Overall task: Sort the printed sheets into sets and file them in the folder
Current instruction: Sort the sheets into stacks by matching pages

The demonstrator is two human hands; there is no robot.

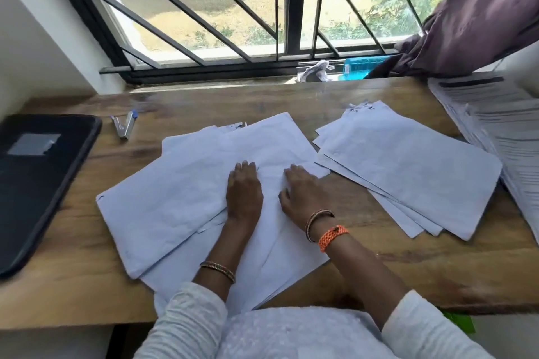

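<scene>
A loose spread of white sheets (175, 198) lies face down across the middle of the wooden desk (73, 271). My left hand (244, 192) rests flat on this spread, fingers straight and pointing away from me. My right hand (302, 192) presses flat on the same sheets just to its right, thumb spread out. A second fanned pile of white sheets (408, 166) lies to the right, apart from both hands. A black folder (38, 183) lies closed at the desk's left edge.
A small stapler (124, 125) lies behind the folder's right corner. A stack of printed pages (495, 119) sits at the far right edge. Crumpled paper (316, 70) and a blue object (364, 67) lie on the window sill, beside a purple curtain (481, 14).
</scene>
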